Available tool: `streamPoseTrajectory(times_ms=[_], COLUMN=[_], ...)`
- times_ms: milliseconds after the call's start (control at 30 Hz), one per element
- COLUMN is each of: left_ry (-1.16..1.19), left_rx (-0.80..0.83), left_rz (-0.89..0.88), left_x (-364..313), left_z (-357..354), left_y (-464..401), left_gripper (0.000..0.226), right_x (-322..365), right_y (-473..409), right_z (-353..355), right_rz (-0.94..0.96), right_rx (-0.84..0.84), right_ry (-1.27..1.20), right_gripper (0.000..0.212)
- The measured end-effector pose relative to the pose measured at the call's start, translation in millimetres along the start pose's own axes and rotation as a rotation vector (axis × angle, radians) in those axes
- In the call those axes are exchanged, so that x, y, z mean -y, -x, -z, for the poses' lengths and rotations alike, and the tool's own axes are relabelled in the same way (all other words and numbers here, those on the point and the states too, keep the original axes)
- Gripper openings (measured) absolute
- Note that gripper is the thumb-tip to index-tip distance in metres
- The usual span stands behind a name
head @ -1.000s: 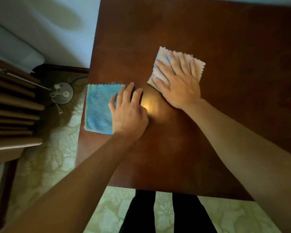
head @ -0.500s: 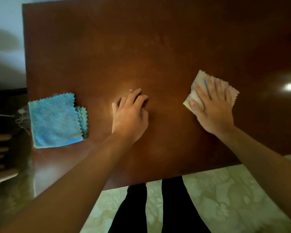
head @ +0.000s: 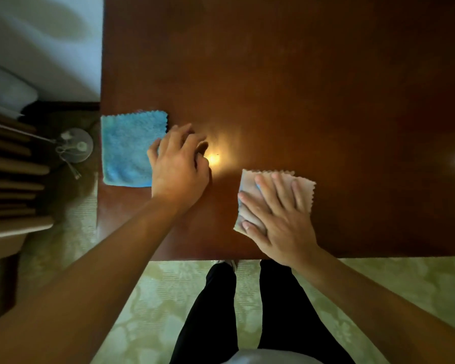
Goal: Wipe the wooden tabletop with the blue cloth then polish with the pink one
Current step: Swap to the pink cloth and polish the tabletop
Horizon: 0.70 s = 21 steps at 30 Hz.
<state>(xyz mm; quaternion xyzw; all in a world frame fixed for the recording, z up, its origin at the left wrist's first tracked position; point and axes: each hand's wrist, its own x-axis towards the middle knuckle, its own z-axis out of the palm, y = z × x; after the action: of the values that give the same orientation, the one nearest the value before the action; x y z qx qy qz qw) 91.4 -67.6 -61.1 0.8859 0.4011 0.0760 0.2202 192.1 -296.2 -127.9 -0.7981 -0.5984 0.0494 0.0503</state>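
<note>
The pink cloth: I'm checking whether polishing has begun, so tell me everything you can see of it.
The pale pink square cloth with zigzag-cut edges lies flat on the dark glossy wooden tabletop, near its front edge and right of the bright light reflection. It looks thin, soft and smooth, and a bluish patch shows between the fingers. The right hand presses on it with straight, spread fingers, covering most of it; only its far and left margins show. Nothing else touches it.

The dark, glossy wooden tabletop (head: 286,74) fills the upper right of the frame. A fluffy blue cloth (head: 128,148), folded square with zigzag edges, lies flat at its left edge. A folded pale pink cloth (head: 304,186) lies flat lower centre, near the tabletop's front edge.
</note>
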Motion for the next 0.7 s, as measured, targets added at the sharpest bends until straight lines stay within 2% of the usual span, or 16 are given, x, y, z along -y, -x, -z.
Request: streamPoseTrajectory(times_ms=[100,167,267,333,467,700], left_ry=[-0.095,-0.125,-0.195,-0.204,-0.194,-0.178], left_rx=[-0.043,0.026,0.188,0.242,0.257,0.298], left_rz=[0.171,0.253,0.236,0.200,0.197,0.201], left_x=[25.0,44.5,72.2,82.1,84.8,81.6], left_z=[14.2,21.4,23.8,21.8,19.5,27.9], left_y=[3.8,5.2,9.5,10.7,7.7,5.3], left_gripper=[0.042,0.049,0.056,0.057,0.055,0.056], right_x=[28.5,51.7,86.4,106.7,149.0,188.0], right_y=[-23.0,-38.8,-60.9,-72.7,-91.5,-98.5], right_z=[1.5,3.1,2.9,2.5,-2.7,-13.2], right_rz=[0.089,0.162,0.265,0.313,0.314,0.224], right_rx=[0.054,0.092,0.128,0.144,0.131,0.052], right_ry=[-0.007,-0.026,-0.040,-0.029,-0.067,-0.190], right_gripper=[0.063,0.061,0.060,0.060,0.051,0.050])
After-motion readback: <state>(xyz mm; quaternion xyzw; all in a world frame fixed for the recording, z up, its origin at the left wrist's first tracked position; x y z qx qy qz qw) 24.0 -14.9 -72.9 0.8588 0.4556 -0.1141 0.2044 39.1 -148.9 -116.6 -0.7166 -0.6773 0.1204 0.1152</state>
